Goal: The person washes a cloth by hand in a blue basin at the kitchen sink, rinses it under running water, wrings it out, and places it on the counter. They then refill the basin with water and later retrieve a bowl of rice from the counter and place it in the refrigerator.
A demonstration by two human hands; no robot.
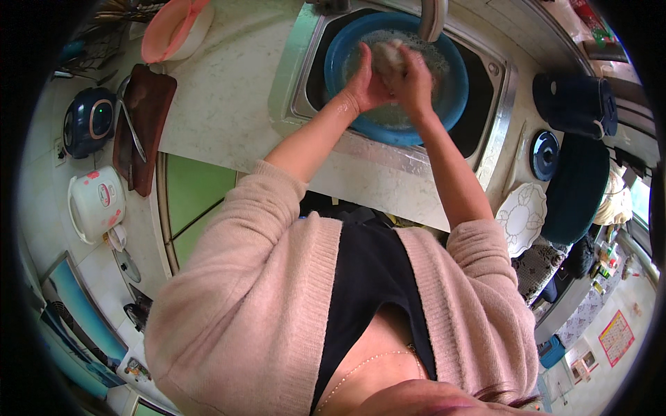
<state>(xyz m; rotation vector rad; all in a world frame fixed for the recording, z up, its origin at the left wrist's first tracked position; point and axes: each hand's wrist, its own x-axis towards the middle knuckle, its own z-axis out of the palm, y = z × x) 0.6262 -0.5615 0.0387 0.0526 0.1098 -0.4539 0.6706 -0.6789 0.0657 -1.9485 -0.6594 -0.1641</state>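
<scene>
My left hand [370,87] and my right hand [416,86] are close together over a round blue plastic basin [341,39]. Between them is a pale, wet, soft bundle [387,54], perhaps a cloth; it is blurred, and my fingers partly cover it. The left palm lies against the bundle from the left, thumb raised. From the right, the right hand's fingers curl over it. Soapy water [393,118] with foam stands in the basin. The basin sits in a stainless steel sink [491,99], under a metal faucet spout [433,21].
Left on the marble-patterned counter [223,93] are a pink basin [179,34], a brown cutting board [148,117] with a ladle [134,130], a dark blue cooker [88,122] and a white rice cooker [99,203]. A blue lid [545,155] and a scalloped white plate [522,216] are at the right.
</scene>
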